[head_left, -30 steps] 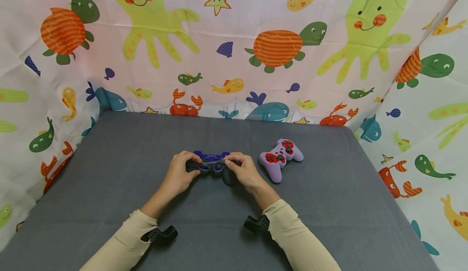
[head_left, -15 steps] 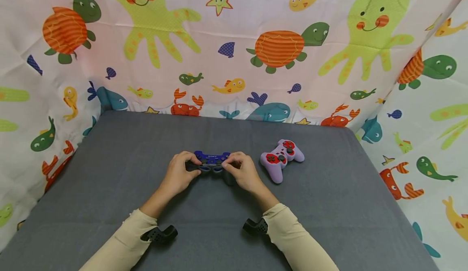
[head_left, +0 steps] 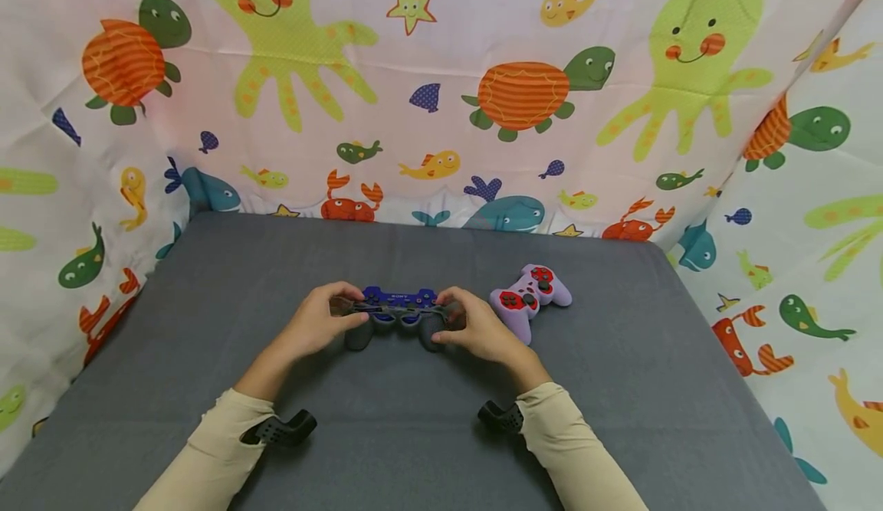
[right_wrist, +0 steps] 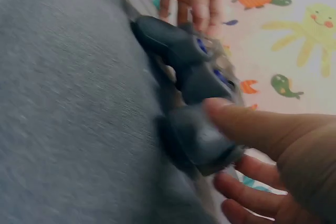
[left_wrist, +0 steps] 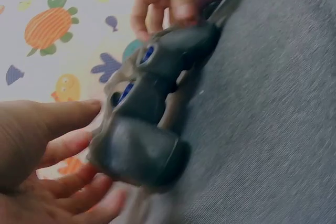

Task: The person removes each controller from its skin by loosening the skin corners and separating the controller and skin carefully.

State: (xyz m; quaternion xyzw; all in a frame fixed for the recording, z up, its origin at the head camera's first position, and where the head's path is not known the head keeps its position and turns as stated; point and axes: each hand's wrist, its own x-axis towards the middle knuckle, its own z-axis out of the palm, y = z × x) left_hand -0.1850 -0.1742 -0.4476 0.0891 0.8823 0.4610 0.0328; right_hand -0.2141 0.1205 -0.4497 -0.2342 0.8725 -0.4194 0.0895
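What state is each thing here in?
Blue controller: partly covered, lettered far edge bare.
Dark cover: over the grips, not that edge.
Purple controller: lying buttons up.
Left hand: at blue controller's left end; grip unclear.
Right hand: at blue controller's right end; grip unclear.
Gray cloth: spread underneath.
Patterned curtain: hanging, creased.

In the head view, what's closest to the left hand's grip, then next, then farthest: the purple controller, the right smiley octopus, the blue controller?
Nearest to the left hand's grip:
1. Blue controller: right at the fingers, on the hand's right side.
2. Purple controller: farther right on the table.
3. Right octopus: printed on the curtain behind, far right.
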